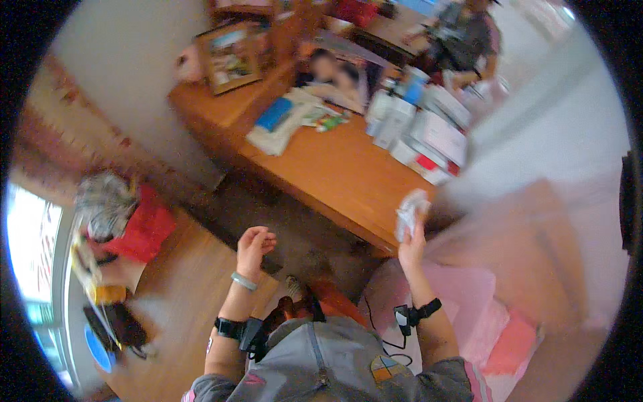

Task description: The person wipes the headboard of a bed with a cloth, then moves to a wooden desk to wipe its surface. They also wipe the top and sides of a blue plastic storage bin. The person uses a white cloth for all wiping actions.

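Note:
My right hand [413, 246] grips a crumpled white cloth or tissue [413, 210] above the near right corner of an orange-brown wooden desk [346, 173]. Off the desk's front edge, my left hand [254, 243] hovers in the air with loosely curled fingers and nothing visible in it. A bracelet circles the left wrist, and each forearm carries a black strap with a small device. On the desktop, a blue item [274, 114] rests on a pale folded cloth [274, 143], beside a small green and white packet [326, 122].
Bottles and boxes [397, 118] crowd the desk's right end, near a stack of papers [442, 133]. A framed picture [233, 58] leans at the back left, and a photo print [334, 75] stands behind the cloth. Red bag [145, 226] lies left. Another person [464, 37] is at upper right.

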Demonstrator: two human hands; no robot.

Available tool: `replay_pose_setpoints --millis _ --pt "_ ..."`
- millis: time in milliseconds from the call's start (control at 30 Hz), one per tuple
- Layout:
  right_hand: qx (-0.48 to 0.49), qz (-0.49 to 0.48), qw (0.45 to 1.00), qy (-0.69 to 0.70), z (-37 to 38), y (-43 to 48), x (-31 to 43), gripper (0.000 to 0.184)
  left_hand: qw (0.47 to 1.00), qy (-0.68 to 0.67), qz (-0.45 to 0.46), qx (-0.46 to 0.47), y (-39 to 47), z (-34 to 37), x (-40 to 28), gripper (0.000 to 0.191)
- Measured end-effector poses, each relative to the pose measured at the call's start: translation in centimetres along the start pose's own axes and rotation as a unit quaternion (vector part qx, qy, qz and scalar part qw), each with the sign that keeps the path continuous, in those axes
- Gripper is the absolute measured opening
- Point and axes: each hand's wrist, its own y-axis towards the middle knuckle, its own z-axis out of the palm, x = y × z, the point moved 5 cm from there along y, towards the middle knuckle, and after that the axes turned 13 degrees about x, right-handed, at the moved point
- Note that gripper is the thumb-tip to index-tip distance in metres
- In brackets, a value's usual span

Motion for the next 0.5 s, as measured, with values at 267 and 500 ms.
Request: replay_pose_setpoints --millis 267,500 --pt "0.170 -0.131 0.938 -0.271 14.8 6.4 -4.4 0.046 0.993 -0.072 0.036 -0.082 0.2 -3.4 1.5 0.012" --pt "0.428 -0.052 0.899 -0.079 24.7 10.5 6.6 0.035 0.973 -0.149 0.096 -0.150 -2.1 -5.2 -0.6 0.012"
